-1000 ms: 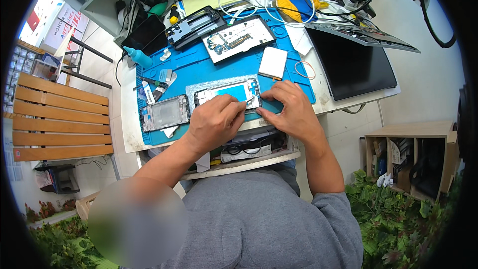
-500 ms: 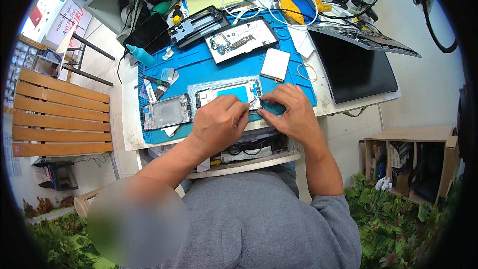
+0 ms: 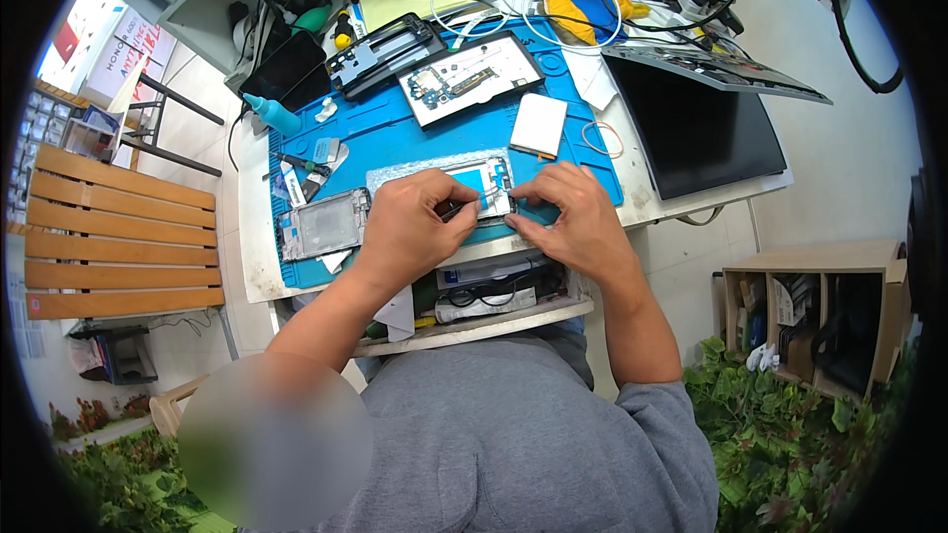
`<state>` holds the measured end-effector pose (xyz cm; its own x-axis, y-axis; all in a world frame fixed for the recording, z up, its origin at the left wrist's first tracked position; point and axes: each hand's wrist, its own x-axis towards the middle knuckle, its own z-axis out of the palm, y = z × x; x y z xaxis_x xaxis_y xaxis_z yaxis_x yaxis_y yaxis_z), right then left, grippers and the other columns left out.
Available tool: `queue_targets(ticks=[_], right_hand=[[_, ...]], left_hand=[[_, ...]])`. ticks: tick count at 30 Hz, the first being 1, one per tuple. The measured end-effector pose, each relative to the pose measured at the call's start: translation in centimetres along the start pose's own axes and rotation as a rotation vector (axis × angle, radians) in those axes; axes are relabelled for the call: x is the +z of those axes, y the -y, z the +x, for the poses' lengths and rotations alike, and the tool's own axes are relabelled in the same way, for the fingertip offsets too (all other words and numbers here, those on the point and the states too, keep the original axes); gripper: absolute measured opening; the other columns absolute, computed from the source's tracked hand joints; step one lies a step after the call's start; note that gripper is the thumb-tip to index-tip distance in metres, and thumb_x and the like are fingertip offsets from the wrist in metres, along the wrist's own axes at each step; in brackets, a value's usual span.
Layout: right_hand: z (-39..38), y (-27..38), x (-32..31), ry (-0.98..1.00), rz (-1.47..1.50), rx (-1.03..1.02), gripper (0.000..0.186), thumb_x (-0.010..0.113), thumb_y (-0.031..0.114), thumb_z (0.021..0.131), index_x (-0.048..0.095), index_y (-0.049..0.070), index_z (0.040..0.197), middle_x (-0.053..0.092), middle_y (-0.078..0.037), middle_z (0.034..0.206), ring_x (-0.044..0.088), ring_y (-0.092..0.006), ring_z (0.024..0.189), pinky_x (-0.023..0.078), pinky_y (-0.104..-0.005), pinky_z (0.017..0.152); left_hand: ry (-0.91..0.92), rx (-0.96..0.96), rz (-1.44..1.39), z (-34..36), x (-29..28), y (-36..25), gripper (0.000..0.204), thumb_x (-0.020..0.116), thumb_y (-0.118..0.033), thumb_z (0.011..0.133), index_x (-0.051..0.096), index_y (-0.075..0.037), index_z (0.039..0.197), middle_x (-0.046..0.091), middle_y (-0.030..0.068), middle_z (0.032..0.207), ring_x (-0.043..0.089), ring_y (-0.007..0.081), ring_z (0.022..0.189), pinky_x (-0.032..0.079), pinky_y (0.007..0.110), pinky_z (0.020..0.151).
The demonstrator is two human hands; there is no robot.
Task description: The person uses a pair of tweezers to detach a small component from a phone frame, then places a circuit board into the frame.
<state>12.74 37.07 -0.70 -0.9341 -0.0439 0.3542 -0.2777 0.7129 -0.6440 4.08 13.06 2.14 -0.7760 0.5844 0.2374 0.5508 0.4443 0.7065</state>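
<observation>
Hands, left hand (image 3: 407,227) and right hand (image 3: 573,222), pinch the opened phone (image 3: 481,186), lying lengthwise left-to-right on the blue mat (image 3: 395,133).

One view only — a head-worn fisheye looking steeply down from above the person's own chest. It faces the blue work mat (image 3: 395,128) at upper centre, fairly near, with straight edges bending toward the dark rim — no second view overlaps it.
</observation>
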Motion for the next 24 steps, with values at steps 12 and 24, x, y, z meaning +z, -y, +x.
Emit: queue_targets(ticks=[12,24], right_hand=[[0.0,0.0,0.0,0.013,0.016,-0.001,0.024,0.094,0.022,0.087,0.083,0.011,0.105,0.073,-0.003,0.093,0.068,-0.0242,0.092,0.046,-0.0412,0.086],[0.1,-0.1,0.0,0.038,-0.017,-0.005,0.022,0.093,0.023,0.087,0.084,0.012,0.104,0.073,-0.003,0.094,0.068,-0.0247,0.093,0.048,-0.0419,0.085]], left_hand=[[0.019,-0.011,-0.071,-0.5,-0.4,0.7,0.009,0.089,-0.007,0.094,0.087,-0.004,0.102,0.082,0.0089,0.095,0.078,0.0170,0.079,0.061,0.030,0.072],[-0.018,0.078,-0.132,-0.1,-1.3,1.2,0.015,0.085,-0.011,0.102,0.085,-0.004,0.114,0.083,0.0122,0.101,0.078,0.0203,0.082,0.061,0.032,0.075]])
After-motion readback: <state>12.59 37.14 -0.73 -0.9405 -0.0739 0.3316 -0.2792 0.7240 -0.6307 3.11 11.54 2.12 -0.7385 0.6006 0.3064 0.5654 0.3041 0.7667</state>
